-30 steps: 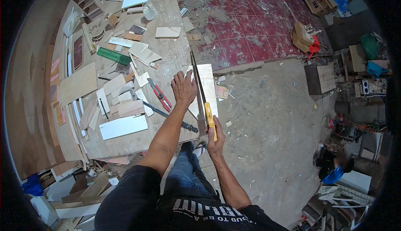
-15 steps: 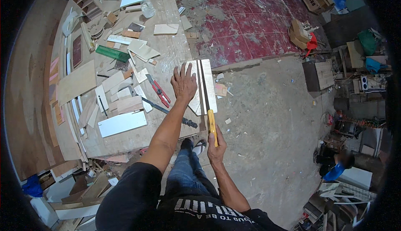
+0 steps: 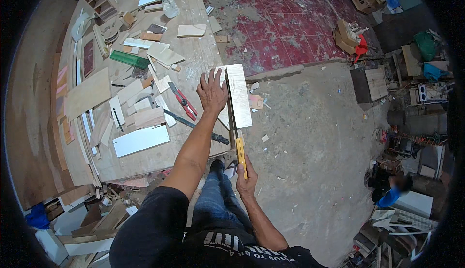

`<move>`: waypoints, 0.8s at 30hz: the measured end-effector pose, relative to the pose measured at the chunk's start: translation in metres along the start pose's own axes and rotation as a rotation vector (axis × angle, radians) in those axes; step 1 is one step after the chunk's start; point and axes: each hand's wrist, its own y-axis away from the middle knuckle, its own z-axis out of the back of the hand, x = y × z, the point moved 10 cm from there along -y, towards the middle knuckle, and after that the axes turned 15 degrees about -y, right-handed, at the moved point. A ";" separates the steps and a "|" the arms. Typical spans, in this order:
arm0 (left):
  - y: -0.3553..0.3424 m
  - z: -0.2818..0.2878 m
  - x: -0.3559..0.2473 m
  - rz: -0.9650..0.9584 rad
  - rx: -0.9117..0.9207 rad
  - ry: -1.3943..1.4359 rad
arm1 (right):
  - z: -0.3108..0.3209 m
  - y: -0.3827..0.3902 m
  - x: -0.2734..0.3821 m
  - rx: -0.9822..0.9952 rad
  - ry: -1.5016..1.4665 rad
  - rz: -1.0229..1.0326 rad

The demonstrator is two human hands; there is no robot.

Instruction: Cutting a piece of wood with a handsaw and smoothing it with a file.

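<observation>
My left hand (image 3: 211, 91) lies palm down with spread fingers on a pale plywood board (image 3: 239, 96) at the bench's right edge. My right hand (image 3: 246, 176) grips the yellow handle of a saw (image 3: 240, 154), whose long dark blade runs lengthwise across the board, beside my left fingers. Left of the board lie a red-handled cutting tool (image 3: 182, 100), its exact kind unclear, and a long dark bar (image 3: 193, 127). A white offcut (image 3: 139, 141) lies nearer me.
The workbench (image 3: 169, 161) holds scattered offcuts, a green piece (image 3: 129, 59) and a small wooden shelf unit (image 3: 101, 1). Cardboard boxes (image 3: 346, 35) sit on red tiles. Another person (image 3: 387, 189) crouches at the right among piles of scrap and equipment.
My right hand and the saw have moved back toward my body, lowering the handle in view. My left hand stays on the board, and the whole scene has shifted slightly.
</observation>
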 end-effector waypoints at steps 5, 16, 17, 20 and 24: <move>0.000 -0.002 0.000 0.002 0.008 0.013 | 0.001 -0.001 -0.012 0.006 -0.037 -0.064; 0.001 0.001 -0.003 -0.044 0.010 -0.115 | -0.015 -0.023 0.012 0.016 -0.033 -0.129; 0.001 0.001 -0.002 -0.041 0.010 -0.115 | -0.016 -0.023 0.014 0.019 -0.026 -0.130; 0.001 0.001 -0.002 -0.046 0.011 -0.131 | -0.019 -0.024 0.024 0.018 0.030 0.005; 0.000 0.003 -0.005 -0.064 -0.030 -0.101 | -0.017 -0.024 0.020 0.026 0.039 0.050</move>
